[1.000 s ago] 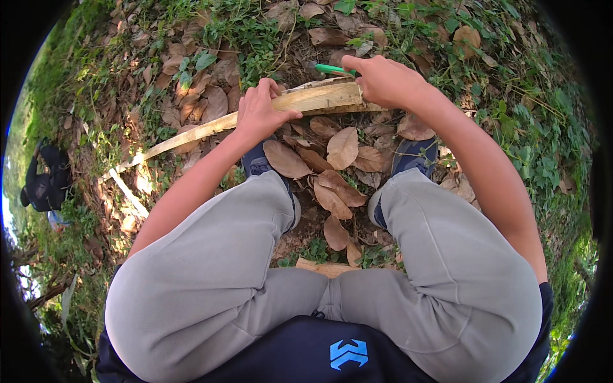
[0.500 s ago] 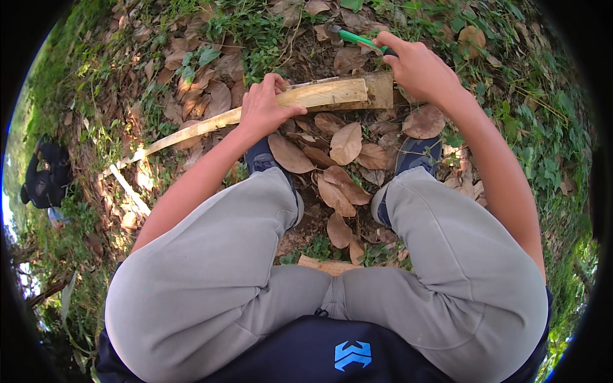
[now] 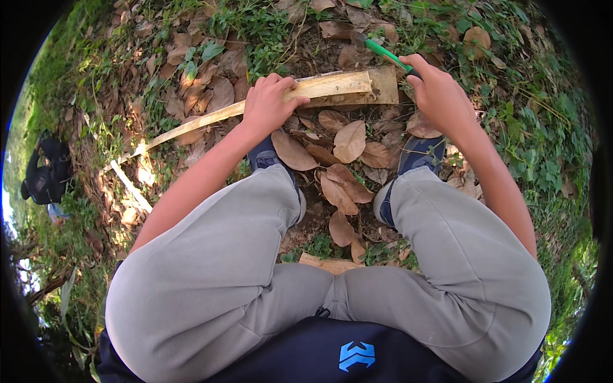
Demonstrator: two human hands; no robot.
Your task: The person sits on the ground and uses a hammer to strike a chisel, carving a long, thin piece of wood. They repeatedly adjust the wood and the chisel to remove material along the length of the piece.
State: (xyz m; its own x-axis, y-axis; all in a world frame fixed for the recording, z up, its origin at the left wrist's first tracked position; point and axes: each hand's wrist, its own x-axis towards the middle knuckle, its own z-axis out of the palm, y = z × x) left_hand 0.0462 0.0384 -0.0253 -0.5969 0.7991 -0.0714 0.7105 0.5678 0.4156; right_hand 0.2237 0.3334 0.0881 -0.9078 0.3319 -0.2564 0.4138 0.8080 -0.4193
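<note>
Moving rightward since one second ago, the bare right hand (image 3: 442, 92) is hovering at the upper right of the frame, fingers closing around the dark grip of a slim green-handled tool (image 3: 385, 54), whose dark head is pointing to the upper left. At upper centre, the bare left hand (image 3: 267, 107) is gripping a long, pale wooden strip (image 3: 335, 84), half curled, its thumb pointing right. Under the strip's right end, a wider brownish flat board (image 3: 385, 86) is lying.

Dry brown leaves (image 3: 350, 142) lie among low green plants (image 3: 548, 147).
</note>
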